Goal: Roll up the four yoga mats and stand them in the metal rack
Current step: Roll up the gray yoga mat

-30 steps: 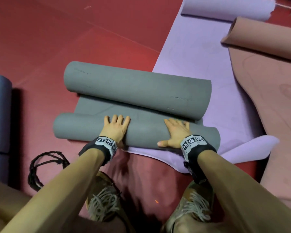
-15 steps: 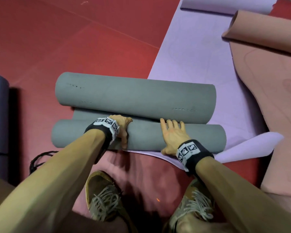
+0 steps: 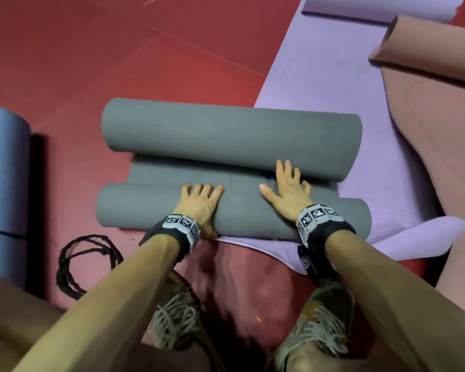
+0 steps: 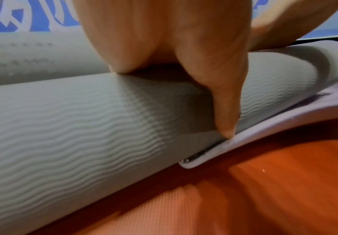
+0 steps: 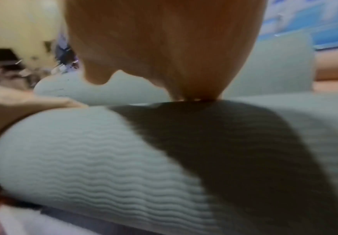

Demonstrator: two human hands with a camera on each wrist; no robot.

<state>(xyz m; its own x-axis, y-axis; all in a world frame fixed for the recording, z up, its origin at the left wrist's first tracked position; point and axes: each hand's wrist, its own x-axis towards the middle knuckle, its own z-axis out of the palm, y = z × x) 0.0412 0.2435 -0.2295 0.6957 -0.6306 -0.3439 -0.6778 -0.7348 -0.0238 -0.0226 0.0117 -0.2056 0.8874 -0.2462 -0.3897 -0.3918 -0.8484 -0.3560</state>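
Both hands lie flat on the near roll of the grey mat (image 3: 156, 208), fingers straight and pressing down, nothing pinched. The left hand (image 3: 200, 204) covers the top of this roll with its fingers spread forward; in the left wrist view its thumb (image 4: 227, 114) goes down the near side of the roll to the seam where the roll meets the purple mat (image 3: 330, 76) under it. I judge the thumb is there to stop the roll from opening backward. The right hand (image 3: 289, 190) reaches further, its fingertips almost at the far grey roll (image 3: 231, 135), probably to push the near roll forward.

The grey mat is curled from both ends, so the near roll and the far roll lie parallel with only a short flat strip between them. It looks like the near roll must take in this strip and the far roll as well.

The right end of the grey mat rests on the purple mat. Right of the grey mat lies a brown mat (image 3: 435, 108), partly unrolled. Left of it a blue mat (image 3: 4, 162) is already rolled. Near its left front corner a black cord (image 3: 83, 261) is coiled on the red floor (image 3: 91, 49). The metal rack I cannot see clearly.
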